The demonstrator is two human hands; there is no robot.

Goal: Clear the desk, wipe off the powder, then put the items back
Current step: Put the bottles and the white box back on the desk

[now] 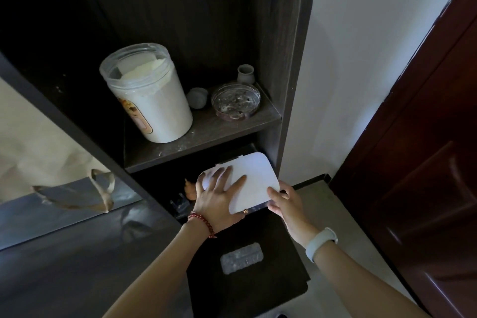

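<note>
White, flat, round-cornered plastic box (251, 181) sat at the mouth of the lower compartment of the dark wooden shelf unit (206, 134), tilted slightly, with both hands on it. The left hand (215, 197), wearing a red bead bracelet (202, 223) at the wrist, lay flat on the lid with fingers spread and straight, pressing down near the box's left end. The right hand (282, 201), with a pale blue band (321, 242) on its wrist, gripped the box's near right corner, fingers curled round the edge. On the shelf above stood a large clear plastic jar of white powder (147, 93), a small grey ceramic cup (197, 97), a little grey vase (246, 74) and a shallow glass dish (235, 101) holding what looked like dried bits, though the dim light made that hard to tell. Specks of powder dusted the shelf board. Below the hands, a silvery blister pack (241, 257) lay on a dark surface.
</note>
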